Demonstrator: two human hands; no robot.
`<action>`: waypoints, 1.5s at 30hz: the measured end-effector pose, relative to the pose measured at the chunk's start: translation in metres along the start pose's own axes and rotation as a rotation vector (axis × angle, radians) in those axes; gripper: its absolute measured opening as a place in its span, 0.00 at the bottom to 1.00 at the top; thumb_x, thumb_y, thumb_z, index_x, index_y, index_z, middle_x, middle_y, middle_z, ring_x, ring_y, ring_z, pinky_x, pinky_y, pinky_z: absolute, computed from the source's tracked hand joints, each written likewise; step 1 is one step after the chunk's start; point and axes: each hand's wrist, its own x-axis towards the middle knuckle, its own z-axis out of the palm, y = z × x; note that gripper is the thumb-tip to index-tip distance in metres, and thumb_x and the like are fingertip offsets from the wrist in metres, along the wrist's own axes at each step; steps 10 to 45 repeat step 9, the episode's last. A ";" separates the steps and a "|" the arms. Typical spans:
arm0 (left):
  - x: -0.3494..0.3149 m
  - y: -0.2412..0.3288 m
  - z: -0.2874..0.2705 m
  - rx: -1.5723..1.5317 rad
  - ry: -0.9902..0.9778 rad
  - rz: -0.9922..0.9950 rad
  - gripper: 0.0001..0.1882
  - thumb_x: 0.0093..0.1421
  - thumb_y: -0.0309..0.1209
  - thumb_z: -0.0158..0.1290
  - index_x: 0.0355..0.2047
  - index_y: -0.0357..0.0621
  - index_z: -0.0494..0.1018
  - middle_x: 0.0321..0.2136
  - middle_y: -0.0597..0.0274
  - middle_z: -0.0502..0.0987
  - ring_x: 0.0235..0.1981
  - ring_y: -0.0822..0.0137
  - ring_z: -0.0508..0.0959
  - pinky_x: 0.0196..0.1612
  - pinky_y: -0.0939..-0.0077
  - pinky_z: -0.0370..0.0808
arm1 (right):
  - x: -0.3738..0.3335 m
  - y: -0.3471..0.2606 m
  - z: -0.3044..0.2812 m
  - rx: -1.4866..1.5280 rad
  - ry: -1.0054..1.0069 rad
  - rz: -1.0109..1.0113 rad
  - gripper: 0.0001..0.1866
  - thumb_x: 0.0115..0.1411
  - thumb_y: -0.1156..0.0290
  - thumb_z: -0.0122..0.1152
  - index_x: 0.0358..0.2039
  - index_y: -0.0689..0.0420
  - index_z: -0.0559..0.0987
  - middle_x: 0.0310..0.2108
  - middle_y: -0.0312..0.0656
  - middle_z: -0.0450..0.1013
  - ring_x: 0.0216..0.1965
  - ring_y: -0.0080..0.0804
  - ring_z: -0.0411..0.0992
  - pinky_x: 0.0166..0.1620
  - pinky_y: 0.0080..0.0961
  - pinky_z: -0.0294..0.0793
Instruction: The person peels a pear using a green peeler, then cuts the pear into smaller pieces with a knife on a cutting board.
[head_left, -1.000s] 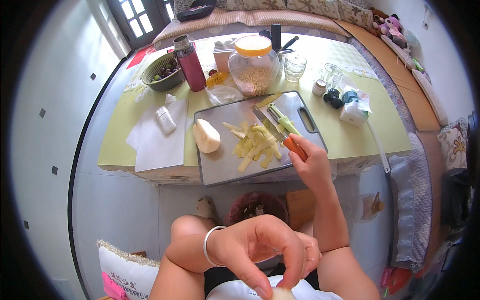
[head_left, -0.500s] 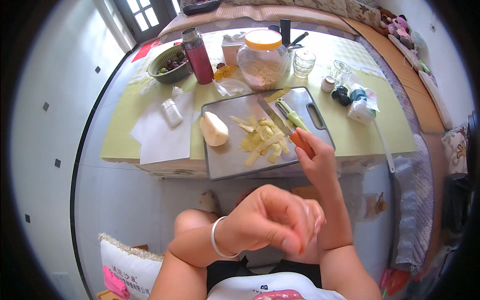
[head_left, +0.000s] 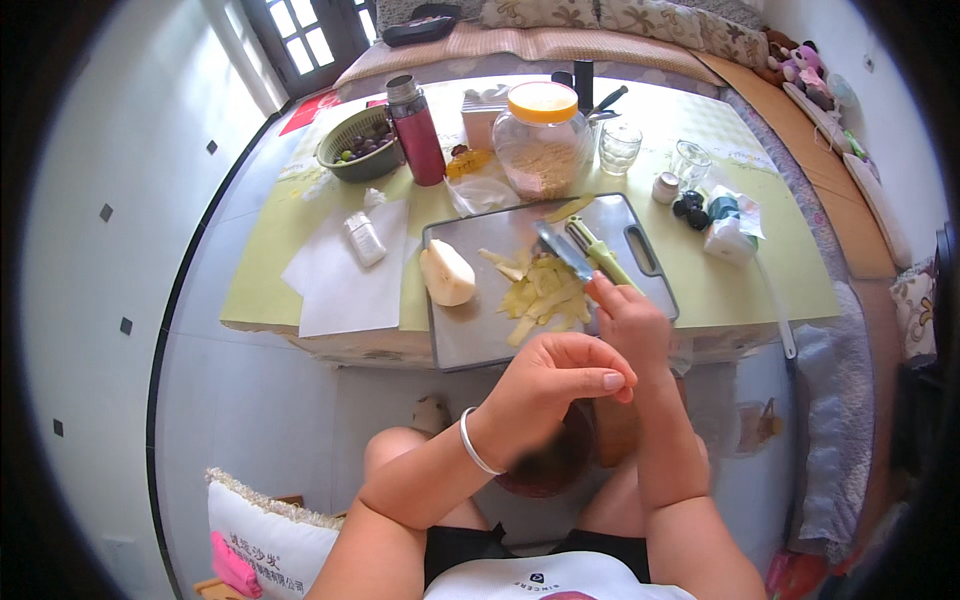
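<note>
My right hand (head_left: 632, 322), closed, grips a knife (head_left: 566, 250) over the right part of the grey cutting board (head_left: 455, 340); its handle is hidden by the fingers. Beside the blade lies a green peeler (head_left: 598, 250). Under and left of the knife is a heap of yellow-green peelings (head_left: 545, 300). A pale peeled fruit, pear-like in shape (head_left: 447, 273), rests at the board's left side. My left hand (head_left: 550, 390), with a white bracelet on its wrist, is in front of the board with thumb and fingers pinched together; whatever they may hold cannot be made out.
Behind the board stand a big jar (head_left: 541, 150) with a yellow-rimmed lid, a red flask (head_left: 416, 140) and a basket of grapes (head_left: 358, 148). Glasses (head_left: 620, 148) and a tissue pack (head_left: 733, 235) are to the right. Below, between my knees, is a dark reddish container (head_left: 550, 465).
My left hand has moved forward and up, away from my body, its fingers now pinched. The right hand has turned over, hiding the knife's orange handle. The whole view has shifted slightly.
</note>
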 end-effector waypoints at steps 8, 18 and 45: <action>0.018 -0.018 -0.034 -0.055 0.035 0.105 0.13 0.68 0.35 0.56 0.33 0.35 0.77 0.32 0.55 0.80 0.35 0.63 0.75 0.49 0.66 0.72 | -0.001 0.003 0.012 0.040 -0.041 -0.063 0.17 0.56 0.71 0.65 0.48 0.51 0.84 0.36 0.39 0.78 0.40 0.42 0.77 0.42 0.38 0.78; 0.019 -0.018 -0.036 -0.039 0.022 0.083 0.15 0.68 0.37 0.57 0.33 0.35 0.77 0.32 0.55 0.80 0.37 0.61 0.75 0.51 0.65 0.70 | -0.001 0.004 0.009 0.057 -0.035 -0.067 0.18 0.55 0.70 0.66 0.48 0.51 0.83 0.37 0.39 0.78 0.40 0.43 0.77 0.43 0.39 0.78; 0.019 -0.018 -0.036 -0.039 0.022 0.083 0.15 0.68 0.37 0.57 0.33 0.35 0.77 0.32 0.55 0.80 0.37 0.61 0.75 0.51 0.65 0.70 | -0.001 0.004 0.009 0.057 -0.035 -0.067 0.18 0.55 0.70 0.66 0.48 0.51 0.83 0.37 0.39 0.78 0.40 0.43 0.77 0.43 0.39 0.78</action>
